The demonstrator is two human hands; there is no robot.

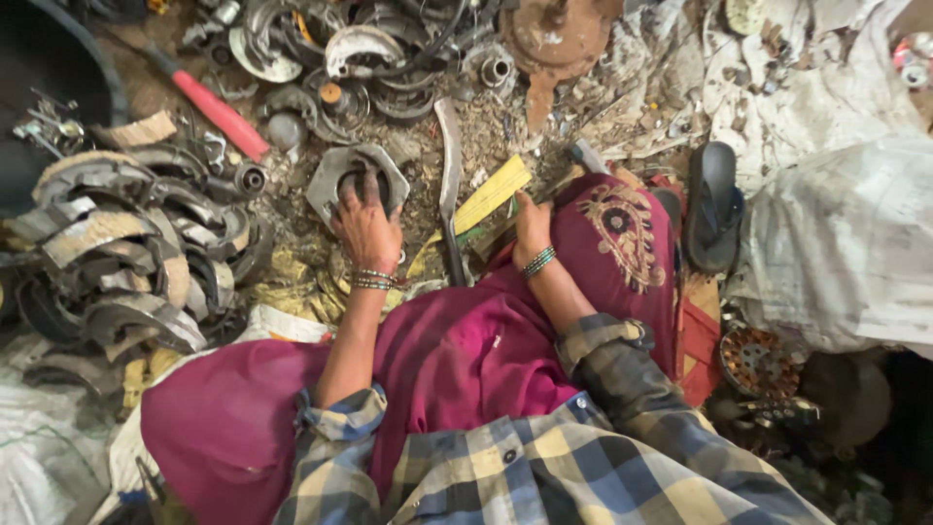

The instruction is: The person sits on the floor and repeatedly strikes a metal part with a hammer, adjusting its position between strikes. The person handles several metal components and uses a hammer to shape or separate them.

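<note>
Checked sleeves near; my left hand presses the grey metal brake plate steady, my right hand rests open beside a yellow strip.

The person sits on the ground in a maroon garment and a checked shirt with the sleeves rolled up. The left hand rests on a grey metal plate with a round hole, fingers spread over its lower edge. The right hand touches the end of a yellow strip that lies slanted on the dirt, just beside a long bent metal bar. Both wrists carry beaded bangles. To the left lies a heap of curved brake shoes, and above it a red-handled tool. A dark sandal sits to the right, next to white sacks.
</note>
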